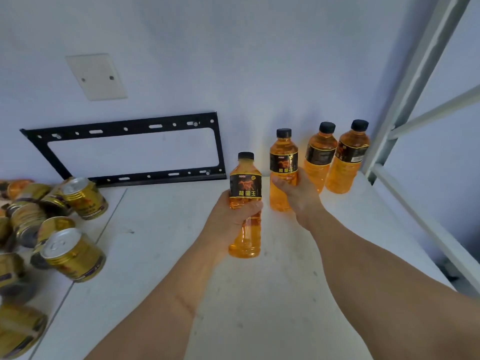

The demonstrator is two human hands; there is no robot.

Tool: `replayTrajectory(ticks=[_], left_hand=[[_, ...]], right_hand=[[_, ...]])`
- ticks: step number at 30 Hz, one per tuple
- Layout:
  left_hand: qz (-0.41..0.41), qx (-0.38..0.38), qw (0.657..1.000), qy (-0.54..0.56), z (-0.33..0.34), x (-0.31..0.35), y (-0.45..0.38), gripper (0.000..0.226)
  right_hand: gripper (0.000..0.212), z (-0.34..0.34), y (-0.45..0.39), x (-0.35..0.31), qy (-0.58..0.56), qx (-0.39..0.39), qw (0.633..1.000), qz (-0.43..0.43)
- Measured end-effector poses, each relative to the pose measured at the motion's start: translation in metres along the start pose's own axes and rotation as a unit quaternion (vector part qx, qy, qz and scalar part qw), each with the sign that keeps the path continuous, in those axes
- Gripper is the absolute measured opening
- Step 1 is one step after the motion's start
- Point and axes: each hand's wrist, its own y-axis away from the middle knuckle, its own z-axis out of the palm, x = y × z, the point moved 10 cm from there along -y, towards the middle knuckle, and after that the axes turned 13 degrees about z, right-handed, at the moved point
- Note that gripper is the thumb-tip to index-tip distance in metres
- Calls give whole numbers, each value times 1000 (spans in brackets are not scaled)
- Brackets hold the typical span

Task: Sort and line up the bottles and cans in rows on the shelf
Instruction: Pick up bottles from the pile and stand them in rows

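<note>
Left hand and right hand each grasp an orange bottle left of the two standing bottles (row-building step), next needing upright placement alongside them.

From my remote seat, the heap of gold cans runs off the left edge, so I can't count them, and the ones at the lower left are blurred and their print unreadable. My left hand covers the middle of the bottle it grips, and my right hand hides the lower right side of the second bottle, so I can't tell whether either base touches the shelf. The label on the third bottle is too dim and small to read, the fourth bottle overlaps its side, and the shelf frame is cut off at the right edge.
</note>
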Motion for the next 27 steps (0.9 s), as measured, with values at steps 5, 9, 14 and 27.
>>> replayTrajectory(ticks=[5,9,14,27], left_hand=[[-2,19,1000,3,3,-8,-25,47],[5,39,999,13,0,-14,-39,39],[44,52,998,6,-4,-5,-53,54],[104,39,993,-46,-5,13,-73,75]], right_hand=[[67,6,-21,-5,-6,-5,1000,-26],[67,9,-34,-4,-17,-7,999,-39],[70,9,-31,-7,22,-10,998,-57],[38,4,39,17,567,70,819,-47]])
